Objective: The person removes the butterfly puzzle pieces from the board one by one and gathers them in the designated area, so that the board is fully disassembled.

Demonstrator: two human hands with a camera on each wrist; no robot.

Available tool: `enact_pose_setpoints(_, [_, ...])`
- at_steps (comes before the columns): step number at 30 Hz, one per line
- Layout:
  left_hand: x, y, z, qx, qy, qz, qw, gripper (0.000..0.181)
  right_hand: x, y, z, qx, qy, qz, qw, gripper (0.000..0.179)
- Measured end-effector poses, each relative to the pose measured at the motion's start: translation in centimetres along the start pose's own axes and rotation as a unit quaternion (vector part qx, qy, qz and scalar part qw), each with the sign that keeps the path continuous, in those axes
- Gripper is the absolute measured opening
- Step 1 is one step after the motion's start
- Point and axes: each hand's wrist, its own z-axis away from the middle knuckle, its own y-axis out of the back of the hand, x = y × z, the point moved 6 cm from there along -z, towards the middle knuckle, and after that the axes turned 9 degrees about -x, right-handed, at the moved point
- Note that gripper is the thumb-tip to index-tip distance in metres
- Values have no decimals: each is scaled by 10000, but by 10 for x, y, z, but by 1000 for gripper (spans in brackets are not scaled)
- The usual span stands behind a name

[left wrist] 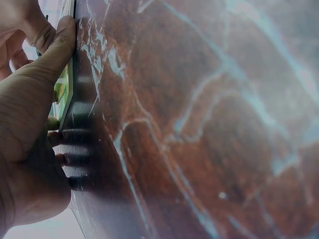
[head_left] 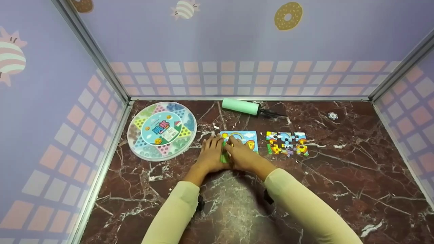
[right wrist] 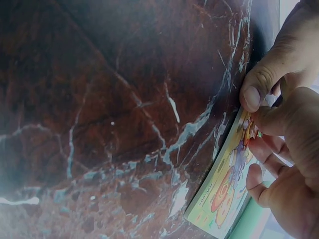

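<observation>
A picture puzzle board [head_left: 251,135] with a sun, rainbow and giraffe lies flat on the marble-patterned table. My left hand [head_left: 212,157] rests along its left side with fingers extended, and the left thumb [left wrist: 62,42] lies at the near edge. Over the board's near-left part, my right hand [head_left: 242,156] has its fingers bent and pinches at a small puzzle piece [right wrist: 255,133], mostly hidden by the fingertips. Both hands are close together and cover part of the picture. Right of the board, several loose puzzle pieces [head_left: 287,143] lie grouped in rows.
A round Chinese checkers set [head_left: 190,120] in a clear case lies at the left. Behind the board is a mint-green hand pump [head_left: 240,106] with a black end. A small round black-and-white object [head_left: 332,116] sits far right. Patterned walls [head_left: 237,40] enclose the table.
</observation>
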Motion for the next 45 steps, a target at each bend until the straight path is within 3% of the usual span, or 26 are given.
enact_pose_setpoints(10, [5,5,6,97,-30,-6,9999,123,1,4,6,-162,343,-16,9993,39])
enact_pose_setpoints(21, [6,6,4,25,7,-58,10000,126,3,8,13,-56,691,388,9968,27])
enact_pose_setpoints(29, [6,6,4,27,35,-81,10000,126,3,10,17,466,806,1170,9887,12])
enact_pose_setpoints(40, [-5,-2,-4,-88,4,162,9998,133,16,17,34,979,910,1620,9777,10])
enact_pose_setpoints(45, [-8,-5,-5,-105,-24,291,9995,135,25,21,47,1168,978,1582,9756,8])
